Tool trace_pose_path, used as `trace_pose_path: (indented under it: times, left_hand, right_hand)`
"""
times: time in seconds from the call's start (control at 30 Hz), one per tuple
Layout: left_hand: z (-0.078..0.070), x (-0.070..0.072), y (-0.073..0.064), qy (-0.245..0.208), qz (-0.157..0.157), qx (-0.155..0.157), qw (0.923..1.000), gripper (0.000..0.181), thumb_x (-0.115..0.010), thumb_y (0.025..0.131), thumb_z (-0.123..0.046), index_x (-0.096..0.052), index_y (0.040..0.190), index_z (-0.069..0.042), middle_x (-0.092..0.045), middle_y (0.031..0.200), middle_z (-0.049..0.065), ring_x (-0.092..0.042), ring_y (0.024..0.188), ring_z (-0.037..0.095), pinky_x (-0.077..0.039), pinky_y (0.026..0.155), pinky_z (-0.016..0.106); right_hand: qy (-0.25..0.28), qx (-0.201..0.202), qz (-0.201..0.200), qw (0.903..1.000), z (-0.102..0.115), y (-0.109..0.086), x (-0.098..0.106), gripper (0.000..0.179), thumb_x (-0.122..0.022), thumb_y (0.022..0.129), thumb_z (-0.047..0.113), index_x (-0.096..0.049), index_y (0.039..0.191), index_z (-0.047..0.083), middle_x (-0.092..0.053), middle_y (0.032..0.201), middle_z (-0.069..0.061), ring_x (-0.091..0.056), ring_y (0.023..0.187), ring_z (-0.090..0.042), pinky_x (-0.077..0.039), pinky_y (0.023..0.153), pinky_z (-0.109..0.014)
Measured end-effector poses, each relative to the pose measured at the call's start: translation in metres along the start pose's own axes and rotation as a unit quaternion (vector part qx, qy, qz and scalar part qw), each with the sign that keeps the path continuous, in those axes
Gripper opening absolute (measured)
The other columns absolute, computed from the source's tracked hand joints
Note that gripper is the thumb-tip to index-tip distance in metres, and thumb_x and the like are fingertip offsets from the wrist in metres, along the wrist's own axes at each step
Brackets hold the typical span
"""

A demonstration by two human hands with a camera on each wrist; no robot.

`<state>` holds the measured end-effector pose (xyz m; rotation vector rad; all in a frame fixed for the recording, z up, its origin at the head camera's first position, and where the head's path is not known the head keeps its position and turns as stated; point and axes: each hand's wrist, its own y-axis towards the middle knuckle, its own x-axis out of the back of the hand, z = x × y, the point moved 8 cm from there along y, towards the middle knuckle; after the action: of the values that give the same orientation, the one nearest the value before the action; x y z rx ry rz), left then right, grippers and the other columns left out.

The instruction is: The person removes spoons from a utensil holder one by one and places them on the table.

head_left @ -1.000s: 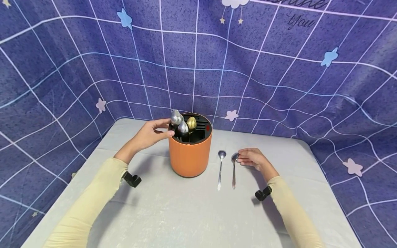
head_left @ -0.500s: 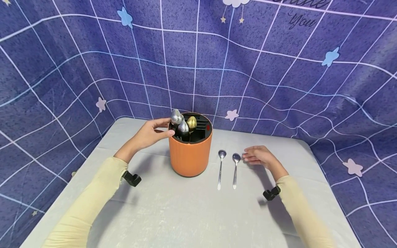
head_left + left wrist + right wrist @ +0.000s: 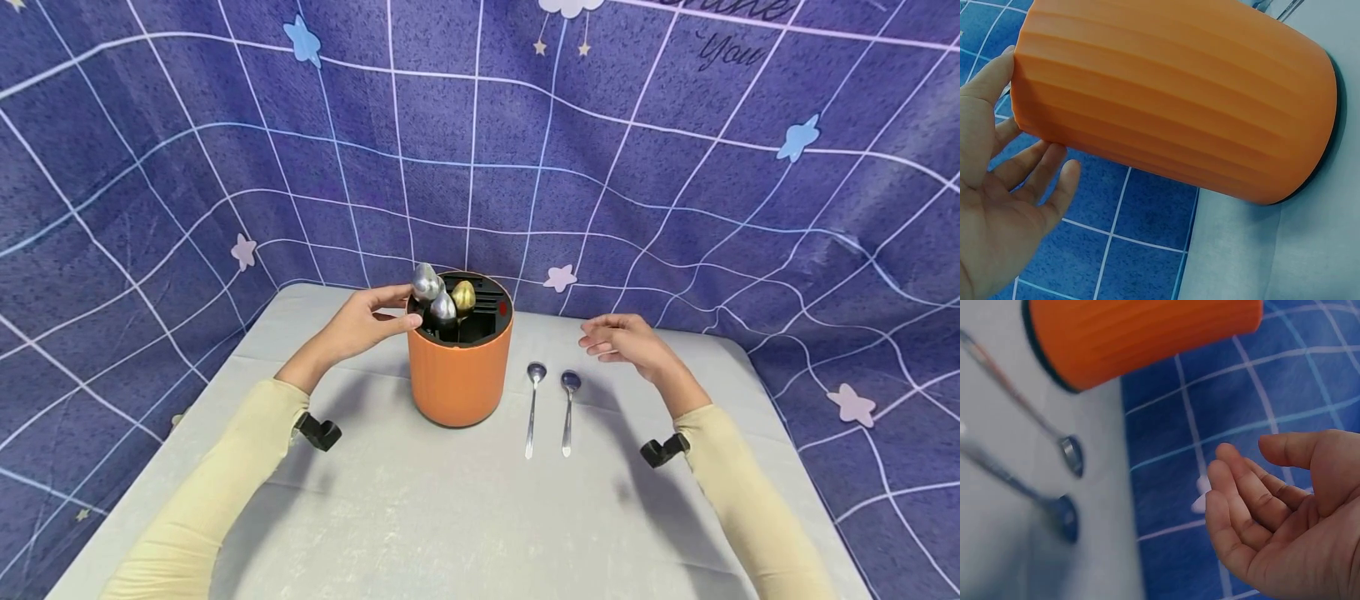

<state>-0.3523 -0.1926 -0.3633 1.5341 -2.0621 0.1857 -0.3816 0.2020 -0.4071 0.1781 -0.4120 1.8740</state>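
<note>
In the head view an orange cylindrical utensil holder with a black slotted top stands upright on the table. Two silver spoons and a gold one stick up from it, bowls uppermost. My left hand touches the holder's left side at the rim, thumb and fingers spread; the left wrist view shows its fingers mostly extended along the wall. My right hand hovers with loosely bent fingers and holds nothing. Closest to it lies a silver spoon; a second silver spoon lies to its left.
A pale cloth covers the table. Behind and at both sides hangs a purple-blue curtain with grid lines and stars. Black wrist mounts sit at both cuffs.
My right hand has come away from the bowl of the right spoon, leaving it on the table, and has risen toward the back. My left hand stays at the holder's rim.
</note>
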Motion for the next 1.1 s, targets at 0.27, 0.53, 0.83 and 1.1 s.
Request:
trace_pose_path:
  times: [0.27, 0.53, 0.83, 1.1]
  left_hand:
    - [0.0, 0.0, -0.002, -0.001, 0.002, 0.005, 1.0, 0.063, -0.075, 0.095, -0.025, -0.052, 0.149, -0.003, -0.055, 0.149, 0.015, -0.053, 0.135, 0.033, -0.05, 0.108, 0.05]
    - [-0.001, 0.001, -0.002, -0.003, -0.002, 0.007, 1.0, 0.062, -0.075, 0.095, -0.024, -0.052, 0.148, -0.001, -0.055, 0.149, 0.016, -0.052, 0.135, 0.033, -0.048, 0.109, 0.05]
    - [0.0, 0.004, 0.0, -0.011, -0.01, 0.008, 0.9999, 0.061, -0.075, 0.095, -0.02, -0.052, 0.147, 0.002, -0.055, 0.148, 0.018, -0.053, 0.135, 0.033, -0.048, 0.11, 0.049]
    - [0.002, 0.002, -0.002, -0.004, -0.008, 0.006, 0.9999, 0.063, -0.075, 0.095, -0.024, -0.052, 0.148, 0.0, -0.056, 0.148, 0.016, -0.053, 0.135, 0.032, -0.049, 0.108, 0.048]
  right_hand:
    - [-0.036, 0.068, 0.0, 0.9971, 0.066, -0.009, -0.017, 0.036, -0.062, 0.101, 0.013, -0.061, 0.129, -0.009, -0.075, 0.107, -0.014, -0.069, 0.085, -0.011, -0.059, 0.078, -0.024]
    - [-0.063, 0.137, 0.021, 0.9883, 0.115, -0.01, -0.04, 0.033, -0.065, 0.1, 0.016, -0.065, 0.129, -0.001, -0.073, 0.117, -0.016, -0.069, 0.101, -0.024, -0.059, 0.082, -0.027]
    - [-0.056, 0.186, 0.018, 0.9807, 0.144, 0.001, -0.067, 0.036, -0.073, 0.097, 0.022, -0.069, 0.129, 0.007, -0.073, 0.122, -0.015, -0.071, 0.106, -0.02, -0.059, 0.088, -0.035]
    - [-0.045, 0.248, 0.007, 0.9678, 0.153, 0.007, -0.088, 0.034, -0.075, 0.095, 0.014, -0.07, 0.126, 0.003, -0.075, 0.116, -0.015, -0.071, 0.107, -0.021, -0.058, 0.094, -0.036]
